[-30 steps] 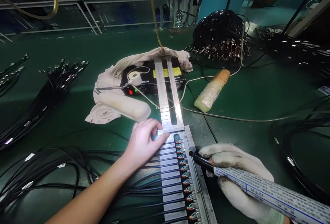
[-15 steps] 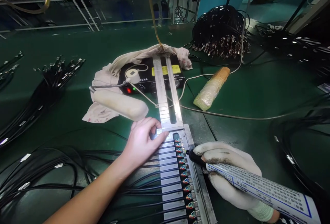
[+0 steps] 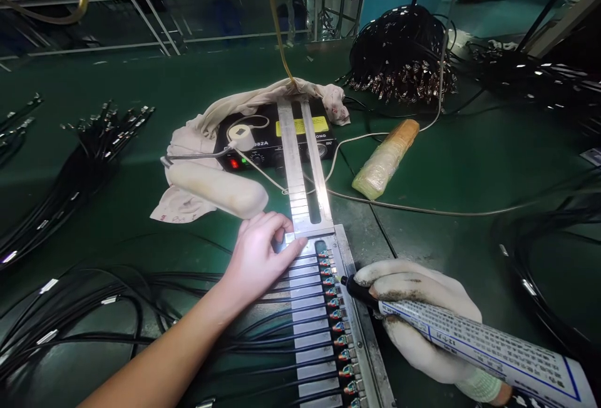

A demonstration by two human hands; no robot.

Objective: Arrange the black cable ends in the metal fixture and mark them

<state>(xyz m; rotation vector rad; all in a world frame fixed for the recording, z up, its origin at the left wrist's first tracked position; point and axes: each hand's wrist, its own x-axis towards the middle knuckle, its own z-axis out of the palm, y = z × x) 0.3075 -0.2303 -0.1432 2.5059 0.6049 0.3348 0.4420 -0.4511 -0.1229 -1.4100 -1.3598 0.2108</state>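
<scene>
My bare left hand point(image 3: 263, 248) grips the top end of a long metal fixture point(image 3: 312, 351), its thumb on the upper face and its fingers curled at the left edge. Several black cables point(image 3: 314, 336) lie side by side across this fixture, their stripped wires and small metal connectors point(image 3: 339, 327) lined up along its right side. My gloved right hand point(image 3: 422, 314) is closed around a white printed tube point(image 3: 488, 345) with a black nozzle point(image 3: 359, 290). The nozzle's tip is beside the connectors near the upper end of the row; whether it touches one, I cannot tell.
Beyond the fixture sits a black control box point(image 3: 258, 154) with a cloth point(image 3: 188, 139) behind it. A white lamp head point(image 3: 218, 190) hangs close above my left hand. To the right lies a wrapped bundle point(image 3: 387, 158). Cable bundles point(image 3: 399, 51) lie around the green table.
My right hand and the tube have shifted slightly right and down, along the row of connectors. My left hand stays where it was on the fixture.
</scene>
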